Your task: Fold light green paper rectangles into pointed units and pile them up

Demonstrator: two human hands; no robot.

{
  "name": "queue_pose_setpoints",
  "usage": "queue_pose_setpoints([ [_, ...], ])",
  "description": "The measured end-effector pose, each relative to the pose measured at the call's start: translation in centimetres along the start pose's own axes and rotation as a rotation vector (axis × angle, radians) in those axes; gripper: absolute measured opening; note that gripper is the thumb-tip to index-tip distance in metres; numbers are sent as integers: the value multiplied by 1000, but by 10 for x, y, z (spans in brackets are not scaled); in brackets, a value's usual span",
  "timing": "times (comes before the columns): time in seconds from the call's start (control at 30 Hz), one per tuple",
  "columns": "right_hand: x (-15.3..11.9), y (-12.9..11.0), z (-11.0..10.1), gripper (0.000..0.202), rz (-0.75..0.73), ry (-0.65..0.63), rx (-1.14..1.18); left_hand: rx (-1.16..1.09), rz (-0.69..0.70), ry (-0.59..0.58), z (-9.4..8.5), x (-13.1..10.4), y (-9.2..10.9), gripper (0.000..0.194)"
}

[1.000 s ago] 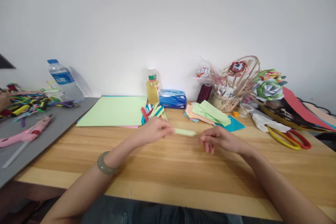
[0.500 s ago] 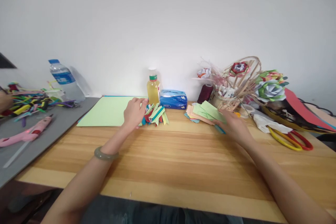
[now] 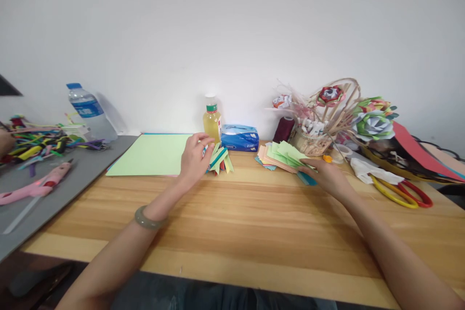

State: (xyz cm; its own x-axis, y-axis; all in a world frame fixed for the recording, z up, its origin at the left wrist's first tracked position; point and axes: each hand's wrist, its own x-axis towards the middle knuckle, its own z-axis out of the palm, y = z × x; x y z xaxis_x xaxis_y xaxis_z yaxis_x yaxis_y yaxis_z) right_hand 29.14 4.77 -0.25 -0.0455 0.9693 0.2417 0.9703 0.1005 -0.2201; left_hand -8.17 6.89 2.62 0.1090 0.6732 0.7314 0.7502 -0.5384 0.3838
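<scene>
My left hand (image 3: 196,159) hovers at the left side of a small pile of coloured paper strips (image 3: 220,157), fingers bent and apart, partly hiding the pile. I see nothing held in it. Over on the right, my right hand (image 3: 327,175) has its fingertips closed at the right edge of some light green paper pieces (image 3: 286,152). These lie fanned on top of peach paper pieces (image 3: 271,155). A blue paper piece (image 3: 307,178) pokes out just below my right fingers.
Large green paper sheets (image 3: 145,155) lie left. Behind stand a juice bottle (image 3: 212,123), a tissue pack (image 3: 240,138) and a thread spool (image 3: 284,129). Scissors (image 3: 403,193) and paper flowers (image 3: 374,125) are right. A glue gun (image 3: 39,185) and another person's hand (image 3: 5,143) are at far left.
My left hand has shifted slightly right and its fingers have spread. At my right hand the green pieces have fanned apart, and more of the blue piece shows.
</scene>
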Motion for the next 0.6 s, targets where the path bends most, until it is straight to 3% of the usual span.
queue_pose_setpoints([
  [0.17, -1, -2, -9, 35, -37, 18, 31, -43, 192, -35, 3, -8, 13, 20],
  [0.27, -9, -18, -9, 35, -95, 273, 36, -78, 261, -42, 5, -15, 23, 19],
  [0.33, -19, -41, -5, 31, -245, 419, 48, -98, 304, -108, 7, -22, 35, 19],
  [0.37, -26, -54, -2, 28, -326, 403, 54, -99, 317, -198, 9, -27, 42, 22],
  [0.43, -37, -80, 5, 26, -535, 225, 70, -89, 279, -370, 13, -37, 55, 35],
  [0.5, -44, -99, 13, 25, -648, 86, 109, -76, 256, -543, 18, -47, 65, 47],
  [0.6, -46, -107, 22, 25, -696, -32, 255, -61, 246, -714, 25, -57, 68, 34],
])
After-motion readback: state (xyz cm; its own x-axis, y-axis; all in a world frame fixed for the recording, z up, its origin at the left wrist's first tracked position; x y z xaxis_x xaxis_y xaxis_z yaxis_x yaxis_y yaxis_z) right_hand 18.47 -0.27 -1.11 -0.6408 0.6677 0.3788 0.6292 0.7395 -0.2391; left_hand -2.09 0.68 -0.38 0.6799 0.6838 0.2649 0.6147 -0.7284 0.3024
